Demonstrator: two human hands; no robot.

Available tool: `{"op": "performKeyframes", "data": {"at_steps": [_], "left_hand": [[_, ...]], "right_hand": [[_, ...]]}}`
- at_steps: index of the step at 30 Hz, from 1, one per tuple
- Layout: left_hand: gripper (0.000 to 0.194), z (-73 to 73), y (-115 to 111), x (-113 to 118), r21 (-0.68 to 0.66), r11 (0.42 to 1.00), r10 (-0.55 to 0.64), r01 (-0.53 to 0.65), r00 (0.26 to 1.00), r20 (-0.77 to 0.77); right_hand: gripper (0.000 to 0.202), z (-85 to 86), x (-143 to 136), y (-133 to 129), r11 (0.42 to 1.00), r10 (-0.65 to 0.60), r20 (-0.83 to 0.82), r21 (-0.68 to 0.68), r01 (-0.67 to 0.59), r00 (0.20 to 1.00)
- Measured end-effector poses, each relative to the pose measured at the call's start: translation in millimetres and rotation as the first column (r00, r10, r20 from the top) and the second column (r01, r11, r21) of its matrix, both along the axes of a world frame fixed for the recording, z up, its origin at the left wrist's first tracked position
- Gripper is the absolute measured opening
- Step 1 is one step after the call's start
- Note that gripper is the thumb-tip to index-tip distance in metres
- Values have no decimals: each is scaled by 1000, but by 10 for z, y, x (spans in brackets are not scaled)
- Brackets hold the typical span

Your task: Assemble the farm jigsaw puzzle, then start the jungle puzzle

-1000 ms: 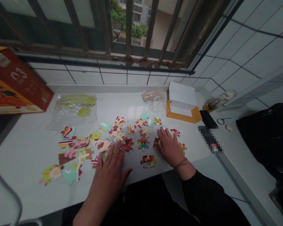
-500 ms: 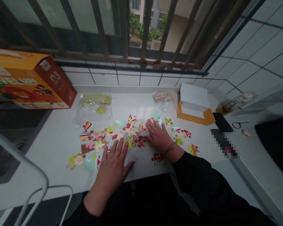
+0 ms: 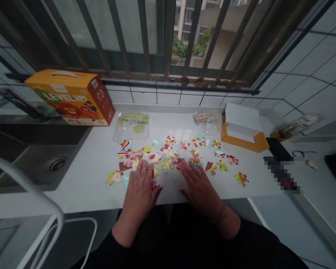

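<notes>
Colourful puzzle pieces (image 3: 168, 150) lie spread over the white counter (image 3: 95, 194). My left hand (image 3: 140, 190) rests palm down on the near left part of the spread, its fingers extended over some pieces and partly hiding them. Palm down as well, my right hand (image 3: 200, 188) has its fingertips on pieces near the middle, close to a red and brown piece (image 3: 180, 163). Neither hand grips anything that shows. To the right of my right hand lie a brown and green piece (image 3: 211, 168) and an orange and green piece (image 3: 241, 178).
Behind the pieces are a clear bag of green pieces (image 3: 133, 123), another clear bag (image 3: 207, 121) and an open orange box (image 3: 242, 136). A large orange box (image 3: 72, 99) stands back left, beside the sink (image 3: 56, 164). A white curved tube (image 3: 44, 194) rises at the near left.
The view has shifted, so the scene sits further right. My right hand has drawn back toward the counter's near edge. My left hand remains over the near left pieces.
</notes>
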State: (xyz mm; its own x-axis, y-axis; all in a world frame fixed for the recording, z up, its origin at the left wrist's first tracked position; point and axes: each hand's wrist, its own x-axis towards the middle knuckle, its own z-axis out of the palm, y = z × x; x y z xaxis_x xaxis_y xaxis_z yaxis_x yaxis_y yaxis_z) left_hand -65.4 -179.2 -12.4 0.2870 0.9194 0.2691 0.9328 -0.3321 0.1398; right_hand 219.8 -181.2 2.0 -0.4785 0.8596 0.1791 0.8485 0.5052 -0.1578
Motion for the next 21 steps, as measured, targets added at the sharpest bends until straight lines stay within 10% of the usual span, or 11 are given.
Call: {"op": "performKeyframes", "data": {"at_steps": [4,13,21], "left_hand": [[83,-62,-142,-308,21,971,240,-239,970,-48],[86,-81,-140,-413,-1,957,290,-291,953,-89],[57,-77,-461,-147,228,929,258,-290,953,160]], "right_hand": [[79,-292,101,-401,999,-30,49,-14,31,998],[74,-408,441,-320,954,-300,87,20,299,950],[44,-441,502,-563,955,-105,-248,246,167,963]]}}
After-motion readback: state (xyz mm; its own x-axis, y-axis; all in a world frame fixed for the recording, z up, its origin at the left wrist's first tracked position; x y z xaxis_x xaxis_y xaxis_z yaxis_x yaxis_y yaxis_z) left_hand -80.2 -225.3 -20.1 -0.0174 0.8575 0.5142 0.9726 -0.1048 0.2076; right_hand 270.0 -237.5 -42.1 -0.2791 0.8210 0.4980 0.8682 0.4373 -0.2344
